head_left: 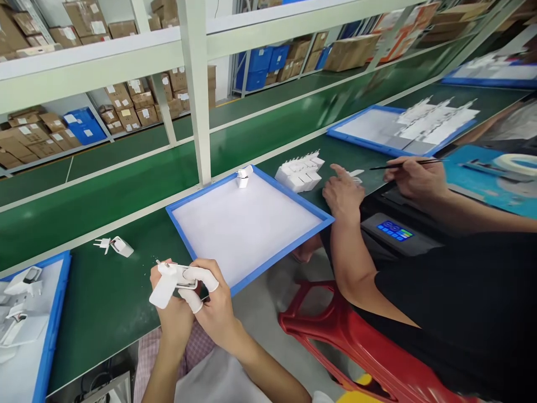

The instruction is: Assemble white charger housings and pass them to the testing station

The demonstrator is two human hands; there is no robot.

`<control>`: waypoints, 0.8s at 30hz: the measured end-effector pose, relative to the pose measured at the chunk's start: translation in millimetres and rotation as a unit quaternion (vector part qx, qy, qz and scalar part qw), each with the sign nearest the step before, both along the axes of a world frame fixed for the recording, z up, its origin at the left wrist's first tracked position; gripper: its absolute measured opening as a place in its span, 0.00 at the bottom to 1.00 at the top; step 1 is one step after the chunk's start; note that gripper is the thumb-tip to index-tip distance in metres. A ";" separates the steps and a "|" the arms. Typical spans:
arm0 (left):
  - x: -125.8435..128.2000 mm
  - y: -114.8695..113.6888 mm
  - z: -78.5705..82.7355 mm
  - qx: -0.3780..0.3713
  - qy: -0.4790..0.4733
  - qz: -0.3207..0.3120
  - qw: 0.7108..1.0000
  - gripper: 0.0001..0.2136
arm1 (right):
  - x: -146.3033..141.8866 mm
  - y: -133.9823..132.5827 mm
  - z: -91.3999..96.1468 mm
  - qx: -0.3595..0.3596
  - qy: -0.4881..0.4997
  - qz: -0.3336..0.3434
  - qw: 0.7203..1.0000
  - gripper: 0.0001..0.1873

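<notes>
Left hand: the person's left hand (174, 316) is closed on the white piece from behind and below; parts of its fingers are hidden, and I cannot make out its thumb.
Right hand: the right hand (218, 305) is clamped on the right end of the same white piece, its bent forefinger pressing along the top.
White finger covers: finger covers (205, 275) sleeve two digits at that end; whose the lower one is, I cannot tell.
White piece: the white piece (163, 291) sits between both sets of fingers, above the bench edge, a flat flap tilting down to the left.
Loose plug: beyond the left fingers and to their left, a white plug unit (121, 246) lies on the green bench (113, 296), prongs pointing left.
Near tray: just past the right fingers, a blue-rimmed tray (247, 229) carries one small white unit (243, 178) at its far corner.
Left tray: well left of the fingers, another blue-rimmed tray (61, 313) holds several white parts (25, 282).
White row: beyond the near tray, white units (300, 172) stand packed together.
Co-worker: well right of the fingers, a co-worker's hand (422, 178) grips a thin dark tool (381, 167).
Stool: lower right of the fingers, a red stool (356, 341).
</notes>
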State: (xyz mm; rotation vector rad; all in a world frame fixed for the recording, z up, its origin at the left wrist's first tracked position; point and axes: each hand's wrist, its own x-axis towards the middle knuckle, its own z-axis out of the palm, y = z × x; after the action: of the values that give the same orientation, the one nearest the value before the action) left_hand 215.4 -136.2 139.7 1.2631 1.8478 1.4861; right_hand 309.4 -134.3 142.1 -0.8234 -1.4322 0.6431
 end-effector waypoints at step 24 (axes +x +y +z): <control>-5.1 -2.9 13.8 0.012 0.063 -0.010 0.998 0.23 | -0.5 -1.1 11.5 0.019 -0.060 0.025 0.998 0.16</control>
State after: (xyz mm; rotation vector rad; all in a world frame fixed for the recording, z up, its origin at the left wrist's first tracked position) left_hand 210.4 -139.1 153.5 1.4121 1.8940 1.4528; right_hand 308.9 -135.5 153.6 -0.8102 -1.5722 0.6114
